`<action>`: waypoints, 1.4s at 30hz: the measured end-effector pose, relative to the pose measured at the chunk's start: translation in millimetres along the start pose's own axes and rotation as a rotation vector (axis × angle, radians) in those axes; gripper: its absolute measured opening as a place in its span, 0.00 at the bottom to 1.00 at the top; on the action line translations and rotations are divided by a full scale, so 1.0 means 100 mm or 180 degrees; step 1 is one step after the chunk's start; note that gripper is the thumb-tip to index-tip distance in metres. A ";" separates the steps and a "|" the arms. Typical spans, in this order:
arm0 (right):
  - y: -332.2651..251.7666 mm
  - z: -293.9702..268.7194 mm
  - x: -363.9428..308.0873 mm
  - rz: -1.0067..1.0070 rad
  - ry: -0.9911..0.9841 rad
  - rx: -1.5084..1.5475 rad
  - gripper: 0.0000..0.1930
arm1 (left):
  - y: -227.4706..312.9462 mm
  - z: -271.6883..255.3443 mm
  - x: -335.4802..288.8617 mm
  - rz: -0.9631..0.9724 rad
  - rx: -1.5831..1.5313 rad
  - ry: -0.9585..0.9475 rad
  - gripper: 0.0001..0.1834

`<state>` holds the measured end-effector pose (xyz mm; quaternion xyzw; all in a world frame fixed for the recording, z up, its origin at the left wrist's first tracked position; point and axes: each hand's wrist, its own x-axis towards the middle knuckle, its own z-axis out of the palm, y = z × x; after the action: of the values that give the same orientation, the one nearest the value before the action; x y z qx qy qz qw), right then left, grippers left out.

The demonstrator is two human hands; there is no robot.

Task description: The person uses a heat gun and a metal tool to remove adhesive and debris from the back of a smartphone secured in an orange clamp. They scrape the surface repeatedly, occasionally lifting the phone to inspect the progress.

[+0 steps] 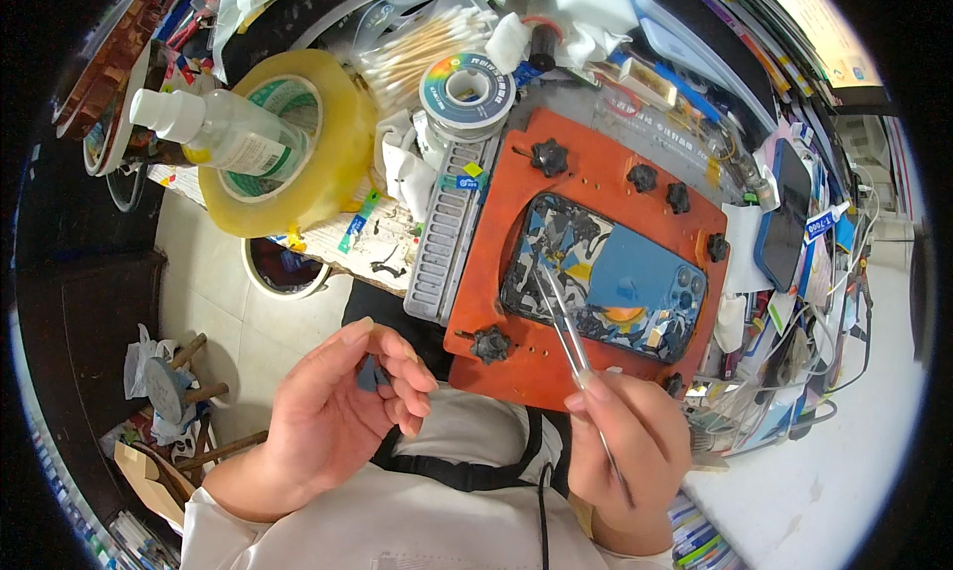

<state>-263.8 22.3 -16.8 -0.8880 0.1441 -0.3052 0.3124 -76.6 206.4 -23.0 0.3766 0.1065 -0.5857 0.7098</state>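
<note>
A phone (635,268) with a blue back lies in an orange-red clamp fixture (556,366), held among black knobs. Its camera end points right. The left part of the back is broken up, with dark, pale and yellowish patches. My right hand (627,446) pinches metal tweezers (568,334), whose tips are over or on that broken area; contact cannot be judged. Left of the fixture, my left hand (342,411) is raised, fingers curled inward around a small dark grey piece (371,373), partly hidden by the fingers.
A grey slotted bar (444,234) runs along the fixture's left side. Beyond it stand a solder wire spool (467,85), cotton swabs (422,56), a big tape roll (342,163) and a spray bottle (233,133). Another phone (784,217) and tangled cables (824,347) crowd the right.
</note>
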 end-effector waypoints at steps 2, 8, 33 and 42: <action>0.03 0.07 0.01 -0.0026 0.0055 -0.0041 0.24 | 0.01 0.00 0.01 -0.0019 0.0018 -0.0079 0.19; 0.10 0.17 0.07 -0.0218 0.0187 -0.0230 0.22 | 0.02 0.01 0.03 -0.0035 0.0039 -0.0122 0.18; -0.13 0.03 0.14 -0.0835 -0.0548 0.0518 0.20 | 0.11 0.21 0.08 0.0311 0.0305 -0.0003 0.21; -0.13 -0.08 0.23 -0.0477 -0.0269 0.0220 0.20 | 0.11 0.13 0.14 0.0219 -0.0094 -0.0105 0.19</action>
<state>-250.6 18.1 6.6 -0.8970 0.0533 -0.2947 0.3250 -66.1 188.2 -17.7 0.3598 0.0903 -0.5654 0.7367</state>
